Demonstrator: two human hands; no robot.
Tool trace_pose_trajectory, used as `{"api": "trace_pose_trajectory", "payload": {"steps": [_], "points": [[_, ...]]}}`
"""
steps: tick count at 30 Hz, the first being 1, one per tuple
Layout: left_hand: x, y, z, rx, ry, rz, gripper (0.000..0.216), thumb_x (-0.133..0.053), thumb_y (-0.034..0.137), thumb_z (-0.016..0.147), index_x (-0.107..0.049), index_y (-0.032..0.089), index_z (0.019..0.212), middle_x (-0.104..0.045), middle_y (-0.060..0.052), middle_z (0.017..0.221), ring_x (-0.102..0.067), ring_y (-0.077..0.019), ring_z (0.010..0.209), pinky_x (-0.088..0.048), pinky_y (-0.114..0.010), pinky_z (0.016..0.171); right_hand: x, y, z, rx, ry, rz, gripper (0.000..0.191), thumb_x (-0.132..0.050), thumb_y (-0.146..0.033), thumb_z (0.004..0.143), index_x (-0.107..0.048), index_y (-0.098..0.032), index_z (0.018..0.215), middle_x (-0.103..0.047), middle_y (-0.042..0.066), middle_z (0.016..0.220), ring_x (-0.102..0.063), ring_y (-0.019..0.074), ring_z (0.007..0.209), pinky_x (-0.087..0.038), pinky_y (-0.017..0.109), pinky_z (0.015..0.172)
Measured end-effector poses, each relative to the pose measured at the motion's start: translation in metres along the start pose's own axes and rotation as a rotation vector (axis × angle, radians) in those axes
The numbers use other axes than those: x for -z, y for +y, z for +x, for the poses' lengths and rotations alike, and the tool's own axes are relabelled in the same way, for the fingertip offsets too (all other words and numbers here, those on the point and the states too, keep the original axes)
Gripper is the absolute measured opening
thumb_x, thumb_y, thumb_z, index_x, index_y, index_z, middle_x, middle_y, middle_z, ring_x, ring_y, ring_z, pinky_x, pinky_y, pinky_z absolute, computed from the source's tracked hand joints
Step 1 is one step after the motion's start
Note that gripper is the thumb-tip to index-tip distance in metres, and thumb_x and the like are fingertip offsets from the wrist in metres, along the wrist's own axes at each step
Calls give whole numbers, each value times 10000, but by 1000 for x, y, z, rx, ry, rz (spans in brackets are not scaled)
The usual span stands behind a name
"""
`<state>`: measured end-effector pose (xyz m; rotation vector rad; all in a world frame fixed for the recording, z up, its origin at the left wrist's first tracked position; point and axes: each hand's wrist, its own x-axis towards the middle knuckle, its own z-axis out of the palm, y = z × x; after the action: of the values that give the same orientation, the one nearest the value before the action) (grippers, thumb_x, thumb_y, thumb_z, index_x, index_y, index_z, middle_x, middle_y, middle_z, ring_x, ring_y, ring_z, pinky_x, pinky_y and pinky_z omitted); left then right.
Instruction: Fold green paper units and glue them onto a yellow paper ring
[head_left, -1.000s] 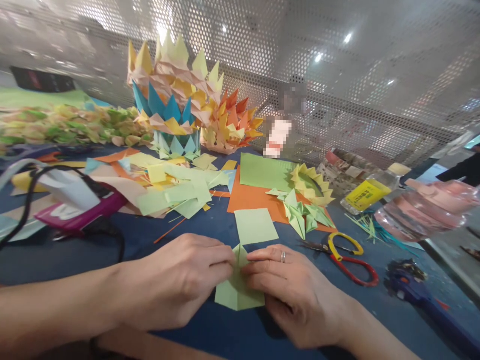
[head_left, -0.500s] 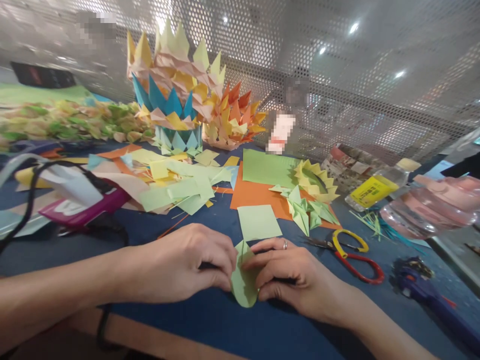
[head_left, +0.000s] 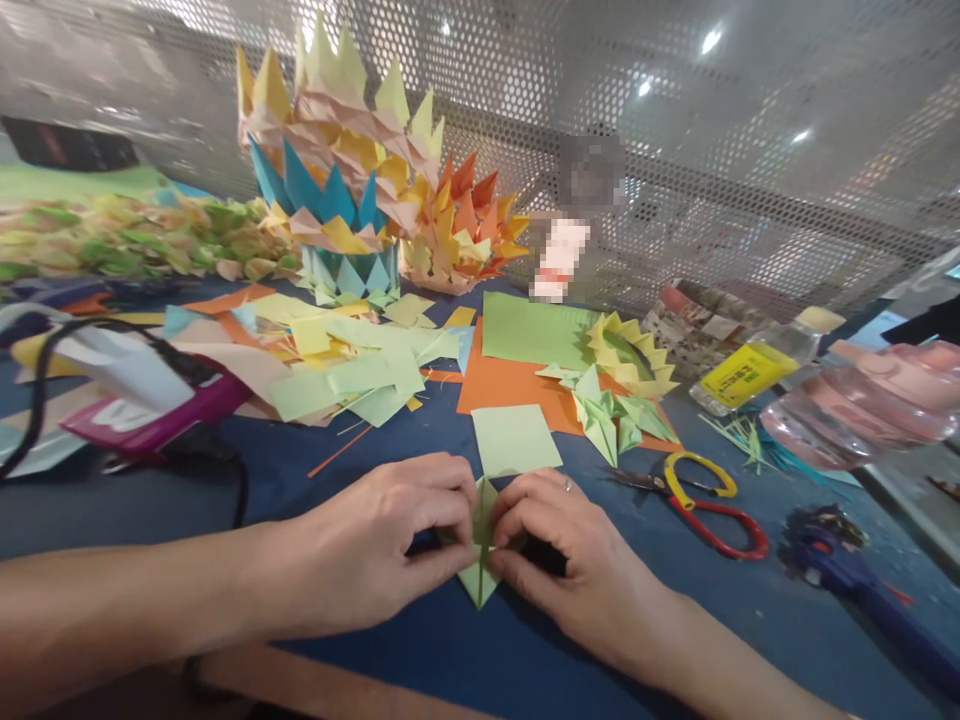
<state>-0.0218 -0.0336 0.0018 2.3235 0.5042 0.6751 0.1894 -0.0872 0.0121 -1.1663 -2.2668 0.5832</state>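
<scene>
Between my two hands a piece of light green paper [head_left: 481,588] lies on the blue table, folded so that a point faces me and a crease runs down its middle. My left hand [head_left: 409,530] pinches its left side with thumb and fingers. On the right side, my right hand [head_left: 559,545], with a ring, presses the paper in the same way. Both hands hide much of the paper. Just beyond it lies a flat light green square [head_left: 516,440]. Folded green paper pieces [head_left: 615,415] rest farther right.
Red-and-yellow scissors [head_left: 701,505] and a blue glue gun [head_left: 855,585] lie at right. Behind them stand a bottle [head_left: 757,365] and a pink jug [head_left: 862,400]. Paper scraps [head_left: 352,365], a purple corded tool [head_left: 161,410] and paper crowns [head_left: 345,210] occupy the left and back.
The paper's rounded, curled near edge has become a flat, creased point. My right hand has moved left, closer to my left hand. The view has shifted slightly.
</scene>
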Motion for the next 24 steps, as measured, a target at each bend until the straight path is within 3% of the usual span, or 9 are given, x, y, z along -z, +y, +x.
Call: {"api": "trace_pose_trajectory", "payload": {"steps": [24], "points": [[-9, -1, -3, -56, 23, 106, 181, -471, 99, 923, -548, 148, 766, -559, -30, 828, -510, -153, 763, -397, -283, 697, -6, -2, 0, -23, 2, -81, 131, -640, -125, 859, -544, -188, 797, -598, 9, 867, -541, 166, 887, -406, 310, 816]]}}
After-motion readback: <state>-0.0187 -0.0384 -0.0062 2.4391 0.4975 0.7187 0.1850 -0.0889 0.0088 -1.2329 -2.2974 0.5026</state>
